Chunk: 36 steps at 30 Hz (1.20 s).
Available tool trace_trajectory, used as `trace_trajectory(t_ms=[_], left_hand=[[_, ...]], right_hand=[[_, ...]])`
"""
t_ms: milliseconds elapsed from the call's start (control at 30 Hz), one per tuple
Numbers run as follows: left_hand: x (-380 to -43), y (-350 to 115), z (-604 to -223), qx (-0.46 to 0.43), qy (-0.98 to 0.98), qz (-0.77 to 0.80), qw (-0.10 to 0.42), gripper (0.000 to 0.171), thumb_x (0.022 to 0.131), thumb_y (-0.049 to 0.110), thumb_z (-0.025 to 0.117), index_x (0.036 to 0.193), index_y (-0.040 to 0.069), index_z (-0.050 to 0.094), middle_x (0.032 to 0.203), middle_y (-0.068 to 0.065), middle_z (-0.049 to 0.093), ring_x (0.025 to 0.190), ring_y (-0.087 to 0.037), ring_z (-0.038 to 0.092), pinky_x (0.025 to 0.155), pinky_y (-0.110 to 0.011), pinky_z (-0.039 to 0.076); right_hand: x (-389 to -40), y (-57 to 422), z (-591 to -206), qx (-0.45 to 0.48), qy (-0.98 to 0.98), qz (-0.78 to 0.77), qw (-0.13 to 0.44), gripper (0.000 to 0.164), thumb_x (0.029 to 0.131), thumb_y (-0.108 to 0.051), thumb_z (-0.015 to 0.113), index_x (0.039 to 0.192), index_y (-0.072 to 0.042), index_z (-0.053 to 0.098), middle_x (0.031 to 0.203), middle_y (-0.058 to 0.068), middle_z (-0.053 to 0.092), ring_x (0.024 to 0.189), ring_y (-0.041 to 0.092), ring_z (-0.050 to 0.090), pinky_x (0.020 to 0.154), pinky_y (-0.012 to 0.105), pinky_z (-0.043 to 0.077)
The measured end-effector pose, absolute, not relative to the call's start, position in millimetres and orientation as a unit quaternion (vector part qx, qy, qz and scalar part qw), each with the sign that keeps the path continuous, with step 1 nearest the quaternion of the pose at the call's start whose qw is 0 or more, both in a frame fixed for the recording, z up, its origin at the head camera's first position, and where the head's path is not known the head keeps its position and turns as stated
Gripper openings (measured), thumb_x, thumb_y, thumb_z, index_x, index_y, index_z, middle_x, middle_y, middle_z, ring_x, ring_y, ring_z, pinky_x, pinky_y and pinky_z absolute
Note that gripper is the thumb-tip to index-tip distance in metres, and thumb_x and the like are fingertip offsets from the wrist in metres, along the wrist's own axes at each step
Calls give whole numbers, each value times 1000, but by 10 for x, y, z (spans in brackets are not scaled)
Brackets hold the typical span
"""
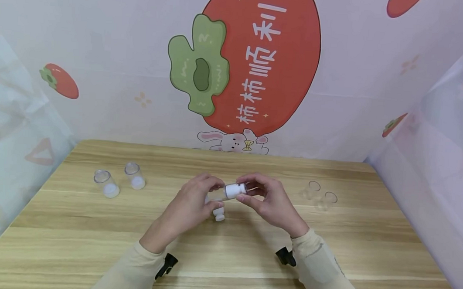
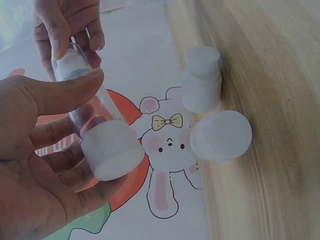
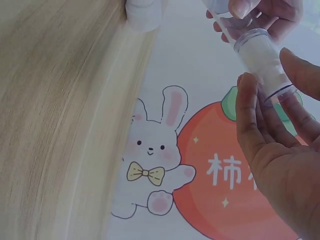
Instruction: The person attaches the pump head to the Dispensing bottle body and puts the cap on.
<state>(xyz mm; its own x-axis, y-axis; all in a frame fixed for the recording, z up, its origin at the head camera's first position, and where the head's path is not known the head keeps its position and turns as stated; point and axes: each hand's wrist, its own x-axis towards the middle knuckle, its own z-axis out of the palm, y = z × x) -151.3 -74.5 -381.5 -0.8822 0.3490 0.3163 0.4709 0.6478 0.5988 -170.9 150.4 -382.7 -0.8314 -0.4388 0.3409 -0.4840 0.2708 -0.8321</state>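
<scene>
Transparent white-based tube fills the grip of the left hand; the right hand pinches a clear sleeve around a white bottle. Open tabletop separates both from its edges, two jars leftward, two clear cups rightward. Below: one capped bottle, one white cylinder.

Left wrist view: glossy clear plastic tube at left, matt plastic bottle upper right, smooth-looking wood-grain table.
</scene>
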Motion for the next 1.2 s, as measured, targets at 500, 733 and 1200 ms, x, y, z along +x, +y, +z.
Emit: trace_trajectory(t_ms=[500, 733, 1200], left_hand=[[-1524, -759, -3805, -240, -889, -382, 77, 38, 77, 4, 88, 110, 3, 70, 106, -11, 67, 95, -26, 66, 84, -44, 56], [-1528, -783, -3795, -227, -889, -391, 66, 38, 78, 5, 87, 111, 3, 69, 109, -11, 68, 98, -28, 67, 87, -45, 56], [-1636, -894, -3837, -192, -875, -440, 66, 36, 79, 8, 87, 110, 5, 69, 102, -6, 69, 97, -28, 65, 85, -43, 54]], right_hand=[[-1743, 1545, -3812, 288, -803, 522, 1, 38, 89, -9, 79, 124, -6, 65, 114, 2, 69, 94, 20, 69, 84, 38, 58], [-1768, 1621, -3780, 276, -819, 503, -3, 46, 86, -14, 83, 128, -10, 63, 117, 1, 68, 97, 19, 68, 86, 39, 57], [-1817, 1726, -3781, 266, -840, 473, 3, 38, 89, -15, 80, 124, -10, 65, 114, 3, 68, 99, 18, 67, 86, 40, 57]])
